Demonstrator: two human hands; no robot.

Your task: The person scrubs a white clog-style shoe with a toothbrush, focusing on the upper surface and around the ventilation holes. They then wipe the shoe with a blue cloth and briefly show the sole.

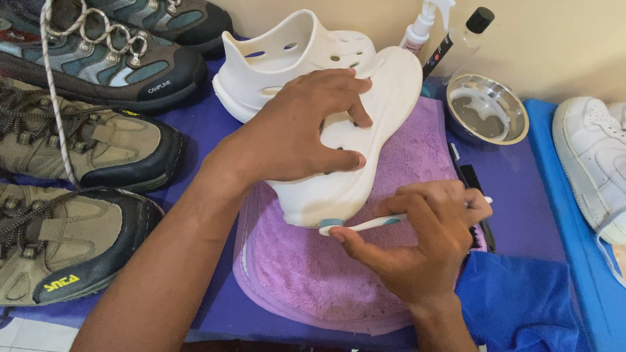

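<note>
Working over a purple towel (365,280) spread on the blue-violet table (515,195), I have the big things crowding me: hiking boots (85,143) lined up along my left, a white sneaker (593,163) at the right edge, and a second white clog (274,58) standing behind the one I'm busy with. That clog (372,150) lies on its side above the towel, sole facing me, and my left hand (300,124) is clamped over it with a fingertip hooked into one of its holes. If that grip loosens, I judge the shoe would roll under the brushing and knock into its twin. Behind it sits a steel bowl (486,107) with liquid in it, and just past that a spray bottle (424,26) and a clear bottle (466,39); a hard shove could tip any of them onto the table. My right hand (424,241) is closed around a white toothbrush (365,225), bristles touching the lower edge of the sole. Pressing at that rounded edge, the head could skid off and flick dirty water onto my blue sleeve (521,300) or the sneaker.
</note>
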